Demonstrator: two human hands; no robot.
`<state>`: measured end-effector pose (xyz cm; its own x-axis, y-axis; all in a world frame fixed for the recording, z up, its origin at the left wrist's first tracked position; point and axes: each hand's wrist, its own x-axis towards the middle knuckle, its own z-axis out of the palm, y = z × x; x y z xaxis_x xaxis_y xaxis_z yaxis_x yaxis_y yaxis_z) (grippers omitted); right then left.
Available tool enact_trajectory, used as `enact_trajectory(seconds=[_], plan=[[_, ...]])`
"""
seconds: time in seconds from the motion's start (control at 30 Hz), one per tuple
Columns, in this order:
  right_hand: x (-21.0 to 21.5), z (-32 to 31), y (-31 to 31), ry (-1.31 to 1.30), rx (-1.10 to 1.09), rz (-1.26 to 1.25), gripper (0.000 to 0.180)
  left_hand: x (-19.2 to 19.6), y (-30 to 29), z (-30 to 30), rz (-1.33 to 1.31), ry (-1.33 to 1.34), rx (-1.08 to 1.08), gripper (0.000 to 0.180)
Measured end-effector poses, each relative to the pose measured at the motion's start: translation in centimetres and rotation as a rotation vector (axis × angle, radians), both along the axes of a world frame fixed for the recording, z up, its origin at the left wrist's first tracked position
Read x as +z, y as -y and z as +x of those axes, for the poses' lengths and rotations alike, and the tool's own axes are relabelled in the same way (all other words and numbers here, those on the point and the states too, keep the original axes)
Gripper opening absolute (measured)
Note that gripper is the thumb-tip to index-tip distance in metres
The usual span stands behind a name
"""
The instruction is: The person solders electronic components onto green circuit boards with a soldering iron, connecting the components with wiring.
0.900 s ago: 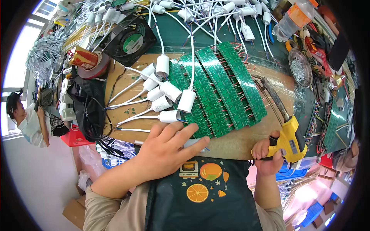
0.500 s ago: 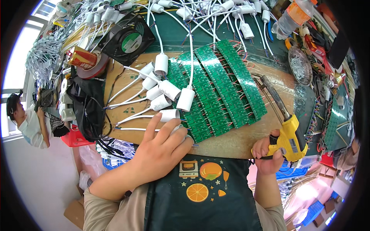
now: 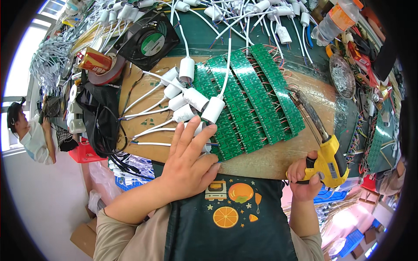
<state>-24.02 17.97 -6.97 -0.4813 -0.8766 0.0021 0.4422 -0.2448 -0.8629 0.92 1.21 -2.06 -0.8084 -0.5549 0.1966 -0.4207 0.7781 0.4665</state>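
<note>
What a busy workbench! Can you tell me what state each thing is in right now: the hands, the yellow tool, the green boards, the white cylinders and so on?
Left hand: flat, fingers spread over a white capacitor.
Right hand: closed round the soldering gun's grip.
Yellow soldering gun: held, tip resting on the wooden board.
Green circuit boards: lying flat in overlapping rows, wired.
White capacitors: lying on their sides, leads attached.
Black fan: lying flat.
Plastic bottle: on its side.
</note>
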Motion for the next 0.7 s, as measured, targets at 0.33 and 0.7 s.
enact_trajectory(seconds=[0.33,0.7], plan=[[1.5,2.7,-3.1,0.026,0.216,0.163,0.050,-0.9,0.0,-0.1,0.078,-0.099,0.103,0.013],[-0.9,1.4,-6.6,-0.043,0.464,0.261,0.046,-1.3,-0.1,-0.5,0.158,-0.123,0.137,0.011]])
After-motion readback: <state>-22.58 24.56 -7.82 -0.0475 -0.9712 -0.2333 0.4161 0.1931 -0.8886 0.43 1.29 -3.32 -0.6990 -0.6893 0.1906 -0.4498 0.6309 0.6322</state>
